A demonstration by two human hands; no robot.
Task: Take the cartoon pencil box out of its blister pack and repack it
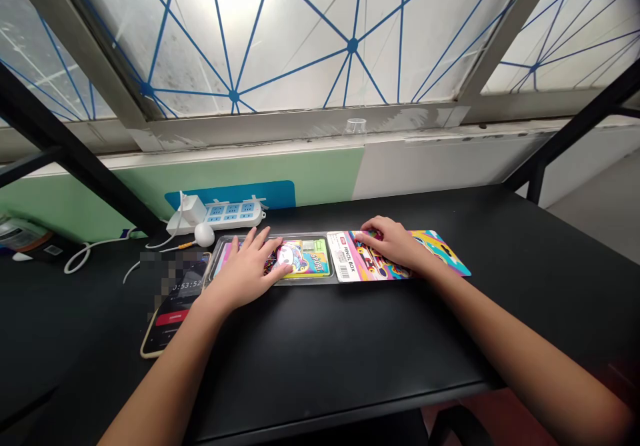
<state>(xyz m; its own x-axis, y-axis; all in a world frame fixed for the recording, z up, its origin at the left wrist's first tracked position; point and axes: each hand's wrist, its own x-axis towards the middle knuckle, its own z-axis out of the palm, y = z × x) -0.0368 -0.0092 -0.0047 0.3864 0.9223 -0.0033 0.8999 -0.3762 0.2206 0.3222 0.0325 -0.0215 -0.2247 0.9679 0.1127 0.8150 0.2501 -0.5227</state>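
A colourful pencil box [316, 259] lies flat on the black desk, set in a clear plastic tray [330, 280]. Over its left half rests my left hand [245, 267], palm down with the fingers spread, hiding part of the printed picture. Directly to the right is a bright printed card [345, 257] marked "PENCIL BOX", with a barcode near its left end. My right hand [395, 243] lies across the middle of this card, thumb and fingers apart and slightly bent. Neither hand is wrapped round anything.
A phone [175, 318] showing a running timer lies by my left forearm. Behind it are a white power strip [235, 215], a round white plug [204, 235] and loose cables. A clear cup [356, 126] stands on the window sill. Black frame bars slant at both sides.
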